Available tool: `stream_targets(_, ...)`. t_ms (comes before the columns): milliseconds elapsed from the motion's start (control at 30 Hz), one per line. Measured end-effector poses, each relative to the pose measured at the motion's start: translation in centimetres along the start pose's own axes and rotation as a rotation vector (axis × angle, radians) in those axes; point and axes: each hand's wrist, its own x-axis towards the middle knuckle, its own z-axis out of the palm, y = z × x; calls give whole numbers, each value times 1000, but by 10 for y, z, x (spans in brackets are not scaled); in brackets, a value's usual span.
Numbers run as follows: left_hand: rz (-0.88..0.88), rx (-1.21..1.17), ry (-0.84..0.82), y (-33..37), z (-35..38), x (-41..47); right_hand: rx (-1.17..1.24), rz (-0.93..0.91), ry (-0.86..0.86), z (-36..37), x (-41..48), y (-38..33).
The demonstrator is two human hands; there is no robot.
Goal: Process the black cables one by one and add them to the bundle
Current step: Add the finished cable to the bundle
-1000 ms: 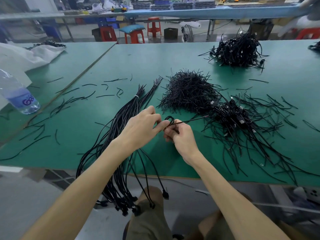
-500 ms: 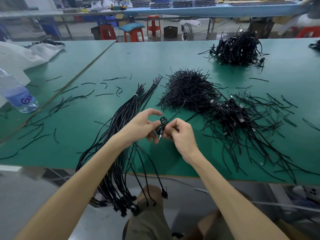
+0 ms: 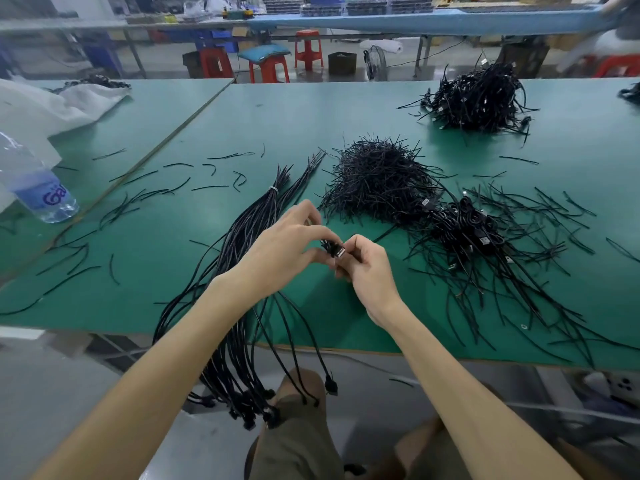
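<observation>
The near edge of the green surface [image 3: 346,109] crosses the view just below both wrists. A seam with a neighbouring surface [image 3: 145,109] runs from 11 o'clock down to 9 o'clock. Bare green shows at 12 o'clock beyond the hands, and at 5 o'clock between the right forearm and the edge.

A clear water bottle [image 3: 41,192] lies tilted at 9 o'clock, partly filled. A white sack [image 3: 52,105] lies at 10 o'clock; what it holds cannot be told.

The bundle [image 3: 242,244] lies at 10 o'clock from the hands, tied near its far end. It passes under the left forearm and hangs over the near edge. A pile of short ties [image 3: 377,178] sits at 1 o'clock. A heap of coiled cables [image 3: 464,233] lies at 3 o'clock, and a second heap [image 3: 478,98] lies far off at 1 o'clock.

The left hand [image 3: 277,251] and right hand [image 3: 367,268] meet above the surface, fingers curled. Both pinch one small coiled black cable [image 3: 331,248] between them, its metal plug at the right fingertips.
</observation>
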Motion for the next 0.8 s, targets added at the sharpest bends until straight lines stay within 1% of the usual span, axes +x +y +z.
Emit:
stream_targets(67, 66, 7, -1, 2, 0, 0, 20, -3, -10, -1, 0, 1)
stream_targets(167, 75, 37, -78, 3, 0, 1, 67, -3, -11, -1, -1, 1)
stream_targets(200, 91, 66, -78, 3, 1, 0, 72, -9, -17, -1, -1, -1)
stream_targets(300, 215, 224, -4, 4, 6, -2, 76, -21, -34, 2, -3, -4)
stream_targets(333, 231, 260, 19, 4, 8, -1, 75, -20, -37, 3, -3, -5)
stream_targets(467, 215, 313, 82, 13, 13, 3, 48, -16, -19, 3, -3, -5)
stream_targets(533, 142, 284, 104, 21, 15, 5, 78, -25, -18, 3, -4, -6)
stream_targets(567, 64, 251, 100, 24, 17, 7, 88, -30, -18, 3, -4, -6)
stream_targets(700, -390, 31, 45, 28, 20, 20, 32, -42, 19, 4, -4, -6)
stream_targets(733, -457, -6, 34, 27, 21, 23, 24, -35, 33, 5, -4, -7)
stream_targets(800, -523, -41, -1, 24, 23, 27, -5, -25, 44, 6, -6, -8)
